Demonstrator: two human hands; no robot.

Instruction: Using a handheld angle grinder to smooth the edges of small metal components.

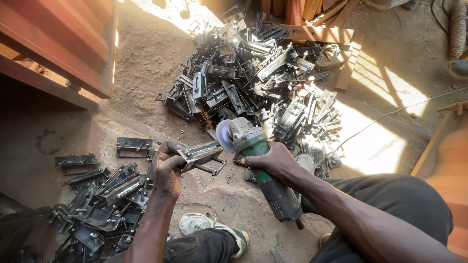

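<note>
— Fingers (163, 152) of the left hand (168, 170) are wrapped tight round something. What is it?

— One metal bracket (201, 155), a grey piece with a bolt sticking out underneath. That hand grips its near end and holds it up off the ground, tilted, with the far end pointing at the grinder's disc (224, 135).

— And the right hand (269, 160)?

— Closed round the green body of the angle grinder (261, 168). Its fingers curl over the top, just behind the head. The black rear of the tool runs back beside the person's dark trouser leg (390, 204).

— Is the disc touching the bracket?

— It sits right at the bracket's far end; a few orange sparks (205, 119) show just beyond it, but I cannot tell exactly where they meet.

— What lies around?

— A large heap of metal parts (258, 78) sits beyond the hands, partly in sunlight. A smaller, darker pile of brackets (102, 199) lies on the ground to the left, close by the left forearm. A white and green shoe (214, 229) rests below the hands, on the dusty ground (146, 63). A red metal beam (53, 44) crosses the upper left corner, and a thin cord (390, 114) trails across the sunlit patch on the right.
</note>
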